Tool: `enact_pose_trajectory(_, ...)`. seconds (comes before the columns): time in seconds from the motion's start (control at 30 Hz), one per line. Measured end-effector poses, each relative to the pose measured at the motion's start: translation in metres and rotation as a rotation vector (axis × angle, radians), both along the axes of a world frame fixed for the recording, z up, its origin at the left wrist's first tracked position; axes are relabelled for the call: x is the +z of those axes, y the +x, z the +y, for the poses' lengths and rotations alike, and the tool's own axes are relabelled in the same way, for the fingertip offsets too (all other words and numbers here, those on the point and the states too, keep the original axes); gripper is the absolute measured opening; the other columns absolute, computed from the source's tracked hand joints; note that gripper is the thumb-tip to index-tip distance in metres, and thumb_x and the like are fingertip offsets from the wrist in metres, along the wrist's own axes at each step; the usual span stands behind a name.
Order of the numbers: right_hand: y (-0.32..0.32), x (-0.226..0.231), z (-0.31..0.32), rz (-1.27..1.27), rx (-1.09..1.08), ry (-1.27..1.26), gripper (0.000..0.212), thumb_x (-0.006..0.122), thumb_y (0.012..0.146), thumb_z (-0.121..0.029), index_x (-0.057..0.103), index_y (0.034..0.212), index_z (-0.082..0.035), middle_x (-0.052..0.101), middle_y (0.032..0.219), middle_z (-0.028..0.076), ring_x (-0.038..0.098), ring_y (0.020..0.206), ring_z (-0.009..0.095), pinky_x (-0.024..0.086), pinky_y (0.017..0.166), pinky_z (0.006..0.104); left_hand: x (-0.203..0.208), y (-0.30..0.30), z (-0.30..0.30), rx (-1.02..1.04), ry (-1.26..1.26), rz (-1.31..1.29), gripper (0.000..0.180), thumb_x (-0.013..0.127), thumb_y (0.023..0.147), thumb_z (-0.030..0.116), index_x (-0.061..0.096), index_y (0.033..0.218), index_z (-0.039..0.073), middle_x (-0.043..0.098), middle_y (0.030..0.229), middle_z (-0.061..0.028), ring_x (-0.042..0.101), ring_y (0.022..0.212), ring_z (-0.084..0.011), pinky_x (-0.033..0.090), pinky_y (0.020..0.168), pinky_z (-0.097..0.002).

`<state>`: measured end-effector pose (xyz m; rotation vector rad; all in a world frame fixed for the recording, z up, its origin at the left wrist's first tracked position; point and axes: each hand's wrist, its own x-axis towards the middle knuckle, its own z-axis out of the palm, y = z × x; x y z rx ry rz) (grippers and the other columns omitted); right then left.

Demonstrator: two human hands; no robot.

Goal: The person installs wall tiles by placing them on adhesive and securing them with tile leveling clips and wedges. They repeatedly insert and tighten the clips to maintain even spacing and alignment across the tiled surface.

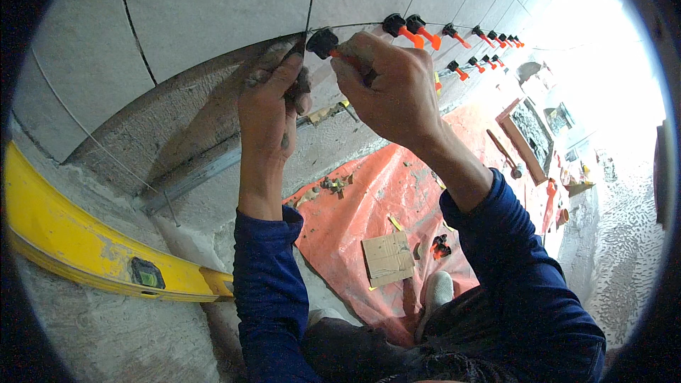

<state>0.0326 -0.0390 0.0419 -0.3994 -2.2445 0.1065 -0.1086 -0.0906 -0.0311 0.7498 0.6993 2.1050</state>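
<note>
My right hand (394, 92) is closed around the orange handle of a black-and-orange tile leveler (323, 42), whose black cap sits at the lower edge of the large grey wall tiles (220, 3), by a vertical joint. Just left of it, my left hand (271, 103) is pinched at the bottom of that same joint. Something dark lies at its fingers, but I cannot make out what it is. Along the tile edge to the right, several more tile levelers (454, 34) stick out in a row, with a second, lower row (457, 69) beneath.
A yellow spirit level (92, 248) lies at the left. Orange plastic sheeting (347, 220) covers the floor below, bearing a cardboard piece (388, 259) and loose levelers (440, 247). A mortar trough (528, 135) and a hammer-like tool (505, 154) lie at the right. A thin wire (99, 145) hangs left.
</note>
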Motion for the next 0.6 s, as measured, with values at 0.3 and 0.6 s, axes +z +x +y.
enact_pose_trajectory(0.3,-0.004,0.007,-0.003,-0.042,-0.052,0.012,0.011,0.064,0.082,-0.010,0.063,0.077,0.000,0.058,0.061,0.011,0.055,0.050,0.017,0.042,0.049,0.0324,0.003,0.002,0.000,0.020,-0.002,-0.058,0.011,0.064,0.087,0.011,0.065,0.095,0.004,0.057,0.070,-0.0013,0.047,0.053,-0.0085,0.033,0.045,-0.0232)
enact_pose_trajectory(0.6,-0.021,0.026,-0.015,-0.085,-0.122,0.087,0.015,0.059,0.081,-0.010,0.057,0.070,0.001,0.050,0.052,0.016,0.054,0.047,0.030,0.045,0.051,0.0379,0.008,0.004,-0.003,0.050,-0.035,-0.064,0.009,0.064,0.087,0.010,0.063,0.092,0.003,0.054,0.073,0.0003,0.045,0.057,-0.0082,0.033,0.048,-0.0223)
